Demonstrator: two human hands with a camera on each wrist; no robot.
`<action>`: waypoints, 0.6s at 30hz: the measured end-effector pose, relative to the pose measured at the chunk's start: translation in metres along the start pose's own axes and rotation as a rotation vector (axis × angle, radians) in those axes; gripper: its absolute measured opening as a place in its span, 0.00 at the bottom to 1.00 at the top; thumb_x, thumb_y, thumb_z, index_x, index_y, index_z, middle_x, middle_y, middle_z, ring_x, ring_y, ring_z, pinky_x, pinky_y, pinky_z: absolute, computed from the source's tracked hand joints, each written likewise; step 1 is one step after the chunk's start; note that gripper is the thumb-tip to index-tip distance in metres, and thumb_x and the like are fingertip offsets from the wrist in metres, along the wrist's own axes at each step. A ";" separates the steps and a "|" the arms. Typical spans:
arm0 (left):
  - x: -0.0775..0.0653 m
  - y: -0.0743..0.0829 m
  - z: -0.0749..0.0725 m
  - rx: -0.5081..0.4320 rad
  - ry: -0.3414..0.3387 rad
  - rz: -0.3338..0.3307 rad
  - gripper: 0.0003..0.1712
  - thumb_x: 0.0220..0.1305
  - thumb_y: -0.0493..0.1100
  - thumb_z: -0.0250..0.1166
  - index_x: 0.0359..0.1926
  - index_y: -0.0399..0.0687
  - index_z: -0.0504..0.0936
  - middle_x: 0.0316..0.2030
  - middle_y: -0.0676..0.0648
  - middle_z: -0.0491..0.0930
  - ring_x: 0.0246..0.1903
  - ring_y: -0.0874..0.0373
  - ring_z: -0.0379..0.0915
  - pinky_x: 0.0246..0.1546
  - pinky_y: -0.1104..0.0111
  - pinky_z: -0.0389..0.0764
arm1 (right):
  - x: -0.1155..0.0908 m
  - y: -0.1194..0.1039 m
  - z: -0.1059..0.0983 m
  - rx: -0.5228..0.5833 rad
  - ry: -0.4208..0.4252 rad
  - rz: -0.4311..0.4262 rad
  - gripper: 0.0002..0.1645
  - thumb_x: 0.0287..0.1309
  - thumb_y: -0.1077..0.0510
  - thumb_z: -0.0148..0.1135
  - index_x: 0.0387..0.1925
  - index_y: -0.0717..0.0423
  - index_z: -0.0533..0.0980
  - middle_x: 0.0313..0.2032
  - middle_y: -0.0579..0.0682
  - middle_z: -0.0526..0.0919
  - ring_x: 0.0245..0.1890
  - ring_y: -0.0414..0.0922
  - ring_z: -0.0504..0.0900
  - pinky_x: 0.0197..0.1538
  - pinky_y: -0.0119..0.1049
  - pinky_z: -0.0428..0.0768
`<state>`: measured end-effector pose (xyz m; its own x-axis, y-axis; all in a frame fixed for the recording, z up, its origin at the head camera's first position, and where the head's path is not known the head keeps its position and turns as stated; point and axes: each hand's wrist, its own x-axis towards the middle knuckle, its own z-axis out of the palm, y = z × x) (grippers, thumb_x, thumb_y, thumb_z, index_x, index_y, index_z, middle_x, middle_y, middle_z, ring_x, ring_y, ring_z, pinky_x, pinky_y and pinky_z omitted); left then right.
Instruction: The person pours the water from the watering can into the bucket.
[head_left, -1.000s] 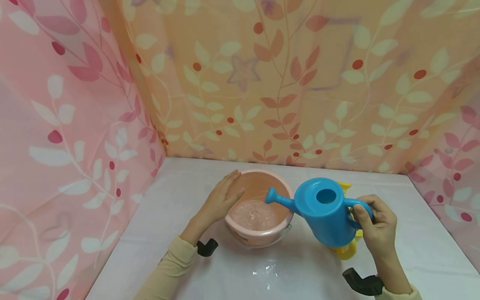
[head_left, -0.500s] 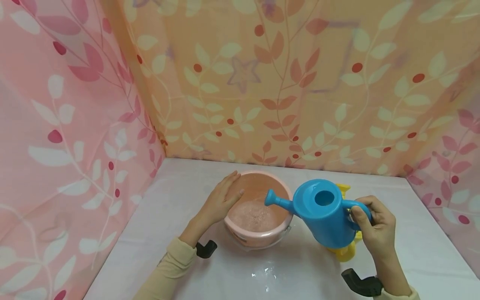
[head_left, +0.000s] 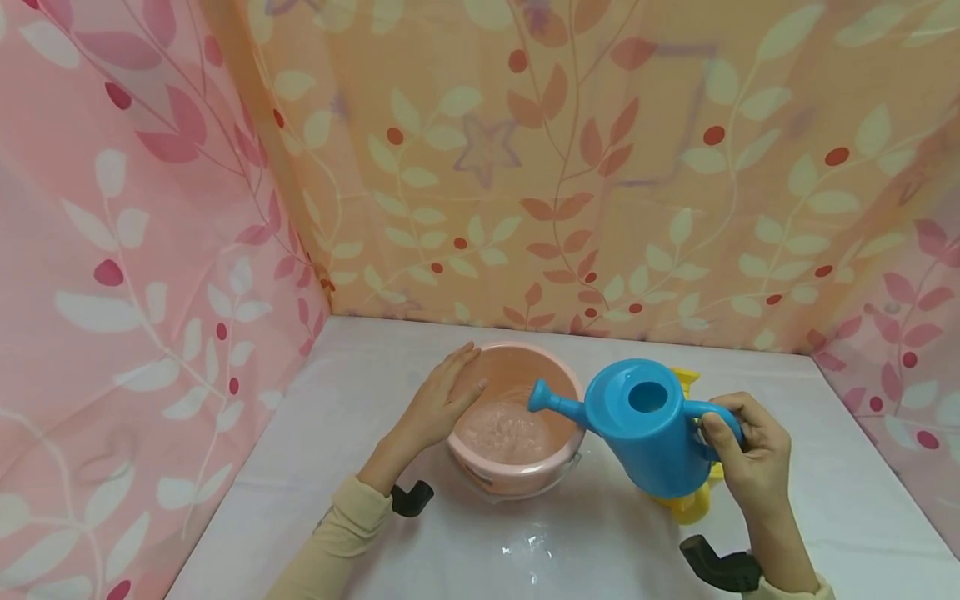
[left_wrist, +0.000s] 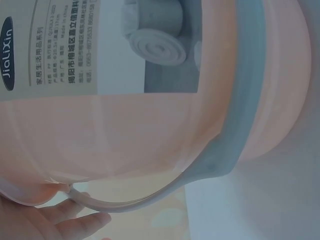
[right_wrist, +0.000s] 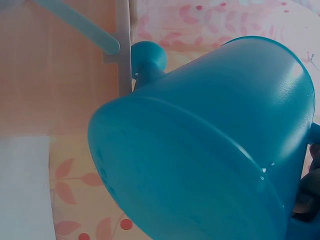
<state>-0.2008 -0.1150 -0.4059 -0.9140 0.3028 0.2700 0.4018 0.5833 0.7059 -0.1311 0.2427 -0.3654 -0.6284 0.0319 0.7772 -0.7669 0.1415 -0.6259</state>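
Note:
My left hand [head_left: 437, 404] rests at the left side of a pink plastic bucket [head_left: 525, 471], its fingers extended along the outside and the thumb over the rim. In the left wrist view, these fingers [left_wrist: 80, 220] lie outside the bucket near where its grey-blue carry handle [left_wrist: 245, 75] joins. Rippling water [head_left: 510, 429] lies inside. Gripped by its handle in my right hand [head_left: 759, 442], a blue watering can [head_left: 652, 458] tilts left, its spout end [head_left: 543, 395] over the bucket's right rim. The right wrist view shows the can's base [right_wrist: 180, 170] and part of my fingers [right_wrist: 307, 190].
Behind the watering can, a yellow object [head_left: 688, 505] stands on the white tabletop [head_left: 300, 467], mostly hidden. Wet, shiny spots [head_left: 528, 550] show in front of the bucket. Patterned cloth [head_left: 562, 183] hangs at the back and along both sides.
The watering can and both hands hold nearly the same places, with only a slight shift. The ripples on the water change shape.

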 end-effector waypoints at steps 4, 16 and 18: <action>0.000 0.000 0.000 0.005 0.000 -0.001 0.35 0.67 0.63 0.47 0.69 0.53 0.59 0.70 0.51 0.53 0.69 0.50 0.48 0.65 0.47 0.55 | 0.001 0.000 0.000 0.002 -0.004 -0.008 0.07 0.55 0.73 0.57 0.29 0.80 0.70 0.22 0.48 0.77 0.24 0.36 0.72 0.36 0.19 0.77; 0.002 -0.001 0.001 0.012 0.009 -0.018 0.35 0.66 0.63 0.48 0.69 0.54 0.59 0.70 0.52 0.53 0.69 0.50 0.48 0.65 0.47 0.55 | 0.002 0.001 0.000 0.021 -0.015 -0.019 0.07 0.56 0.73 0.57 0.29 0.79 0.70 0.21 0.48 0.76 0.24 0.36 0.72 0.36 0.19 0.77; 0.002 -0.001 0.001 0.015 0.008 -0.022 0.34 0.66 0.62 0.49 0.69 0.54 0.59 0.70 0.51 0.53 0.69 0.51 0.48 0.65 0.47 0.55 | 0.002 0.001 -0.001 0.004 -0.015 -0.014 0.07 0.56 0.73 0.57 0.29 0.79 0.70 0.21 0.47 0.76 0.24 0.35 0.72 0.37 0.19 0.77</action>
<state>-0.2029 -0.1139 -0.4066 -0.9231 0.2834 0.2599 0.3821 0.6012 0.7018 -0.1332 0.2435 -0.3643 -0.6194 0.0150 0.7849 -0.7762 0.1382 -0.6151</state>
